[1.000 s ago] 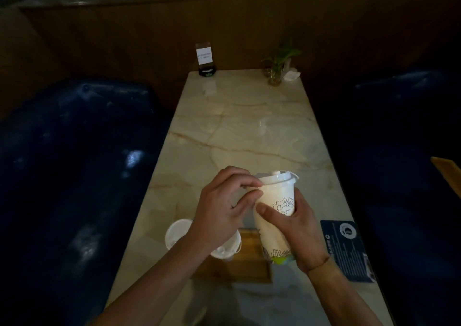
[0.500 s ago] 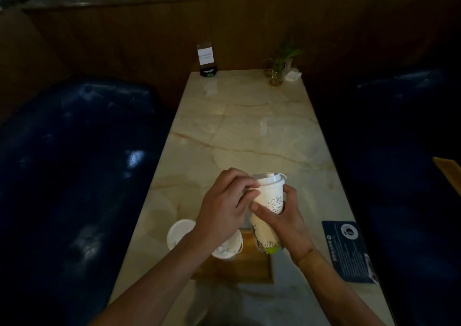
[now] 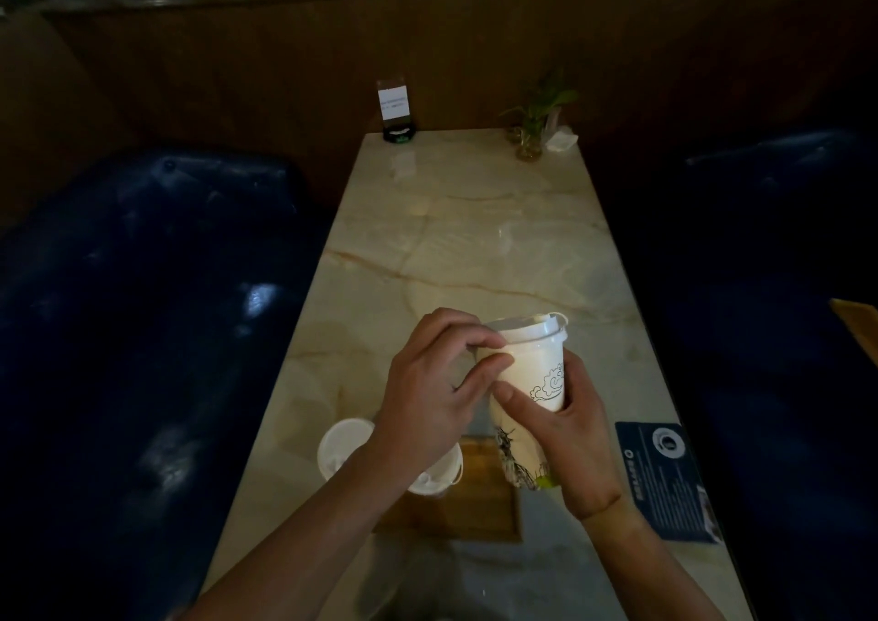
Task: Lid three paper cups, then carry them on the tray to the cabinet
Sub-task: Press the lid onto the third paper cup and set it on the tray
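A paper cup (image 3: 532, 383) is held tilted above the wooden tray (image 3: 480, 511), w/ the right hand (image 3: 565, 435) wrapped round its body & the left hand (image 3: 427, 397) w/ fingers (image 3: 480, 340) curled, pinching the lid (image 3: 527, 328) rim. Lidding looks to be the step in hand; the lid likely needs pressing down all round the rim till seated, then the cup is to be set on the tray by the two lidded cups (image 3: 344, 444) partly hidden under the left arm on the marble surface (image 3: 475, 240).
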